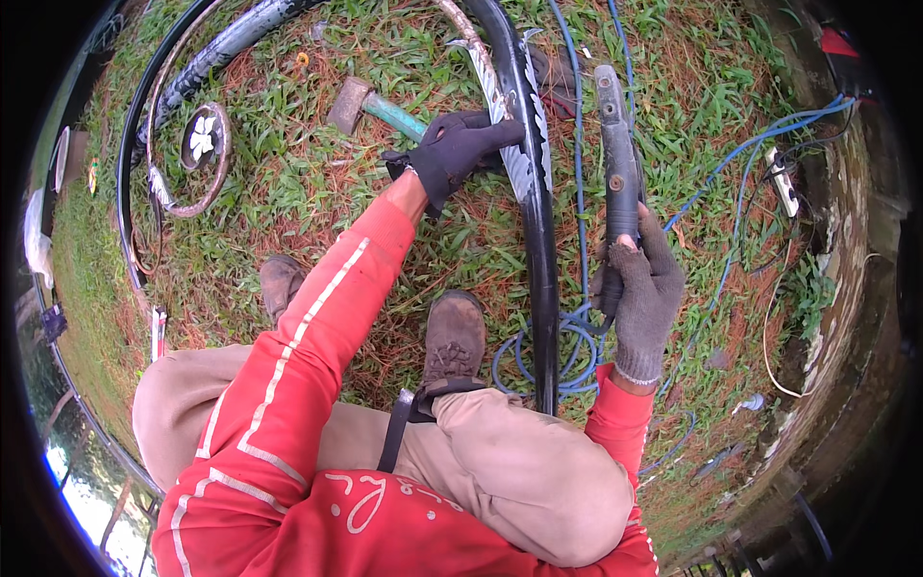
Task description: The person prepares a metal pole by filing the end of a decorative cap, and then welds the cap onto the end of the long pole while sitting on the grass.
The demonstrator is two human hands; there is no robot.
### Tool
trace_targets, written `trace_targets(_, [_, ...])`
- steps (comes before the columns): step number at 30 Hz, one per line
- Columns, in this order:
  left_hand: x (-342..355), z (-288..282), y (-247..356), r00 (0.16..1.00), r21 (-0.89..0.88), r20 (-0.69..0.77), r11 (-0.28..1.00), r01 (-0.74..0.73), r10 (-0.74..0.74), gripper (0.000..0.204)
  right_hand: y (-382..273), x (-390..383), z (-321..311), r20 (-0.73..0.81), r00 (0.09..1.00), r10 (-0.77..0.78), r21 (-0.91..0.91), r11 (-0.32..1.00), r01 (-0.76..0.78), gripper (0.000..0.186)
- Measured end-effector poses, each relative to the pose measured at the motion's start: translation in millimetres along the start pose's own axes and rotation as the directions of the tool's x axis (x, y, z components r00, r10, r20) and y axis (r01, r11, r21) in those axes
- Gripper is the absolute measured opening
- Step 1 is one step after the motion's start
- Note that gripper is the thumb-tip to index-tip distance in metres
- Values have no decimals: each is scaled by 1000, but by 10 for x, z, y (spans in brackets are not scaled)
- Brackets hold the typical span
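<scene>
In a dark glove, my left hand [461,149] has reached a thick black cable [543,279] where its outer layer is split. A digit lies across the ragged silvery edge, and the other fingers are partly hidden. My right hand [647,303], in a grey knit glove, is closed round the lower end of a long dark grey tool [616,159] with round screws along its side. The tool stands upright in view, just right of the cable and apart from it. Beside my left hand, a hammer [394,117] with a green handle lies on the grass.
Thin blue cord [579,144] runs along the cable and coils [567,370] by its lower end. A white power strip [783,183] lies at the right, near a low wall [836,279]. Bent cable [207,72] and a round dish-like piece [202,139] occupy the upper left.
</scene>
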State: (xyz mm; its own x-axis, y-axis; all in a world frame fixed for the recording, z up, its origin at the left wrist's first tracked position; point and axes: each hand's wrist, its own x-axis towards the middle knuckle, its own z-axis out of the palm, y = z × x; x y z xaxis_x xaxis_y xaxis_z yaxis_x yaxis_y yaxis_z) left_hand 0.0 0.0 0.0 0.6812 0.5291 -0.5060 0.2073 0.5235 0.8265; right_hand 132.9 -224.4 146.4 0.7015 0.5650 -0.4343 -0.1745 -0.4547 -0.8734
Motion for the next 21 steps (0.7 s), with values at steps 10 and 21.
trace_targets(10, [120,69,-43,999,-74,-2,997,35,-35,27,256,-13,-243,-76,997,30,57,998,-26,61])
trace_targets(21, [173,-32,-61,997,-8,54,998,58,-58,35,298,-44,-277,-86,995,48,84,996,-41,60])
